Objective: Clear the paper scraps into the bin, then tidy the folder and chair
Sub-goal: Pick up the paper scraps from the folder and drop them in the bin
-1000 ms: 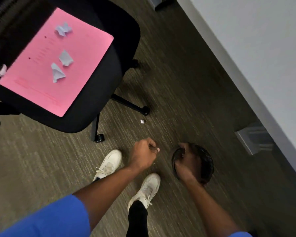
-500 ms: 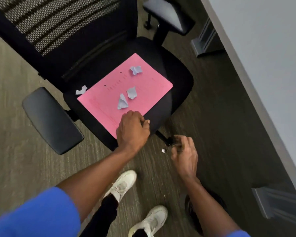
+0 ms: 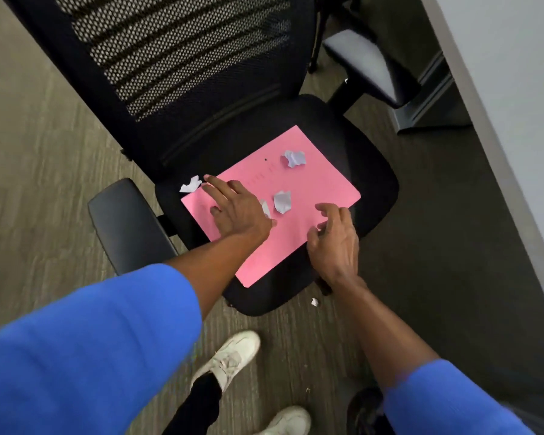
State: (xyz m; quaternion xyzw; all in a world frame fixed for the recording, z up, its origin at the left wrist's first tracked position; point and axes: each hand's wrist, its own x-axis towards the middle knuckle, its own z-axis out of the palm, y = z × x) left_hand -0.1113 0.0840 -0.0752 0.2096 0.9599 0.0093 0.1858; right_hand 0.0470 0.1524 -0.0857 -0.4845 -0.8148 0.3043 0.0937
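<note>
A pink folder [image 3: 308, 180] lies on the seat of a black office chair [image 3: 368, 171]. Pale paper scraps rest on it: one near its far edge [image 3: 294, 158], one in the middle [image 3: 282, 200], and one partly hidden under my left hand [image 3: 265, 208]. Another scrap [image 3: 190, 185] lies on the seat just off the folder's left corner. My left hand [image 3: 236, 208] is spread flat on the folder, fingers reaching toward that scrap. My right hand [image 3: 335, 240] hovers over the folder's near right edge, fingers apart and curled. A tiny scrap [image 3: 314, 302] lies on the carpet.
The black bin [image 3: 363, 412] shows at the bottom edge, partly behind my right sleeve. The chair's armrests [image 3: 126, 221] stick out left and right. A grey desk top [image 3: 515, 89] runs along the right, with its metal leg [image 3: 427, 102] beside the chair. My white shoes [image 3: 230, 356] stand on the carpet.
I have risen from the bin to the chair. My left hand opened from a fist and spread onto the folder; my right hand came up from the floor to the folder's edge.
</note>
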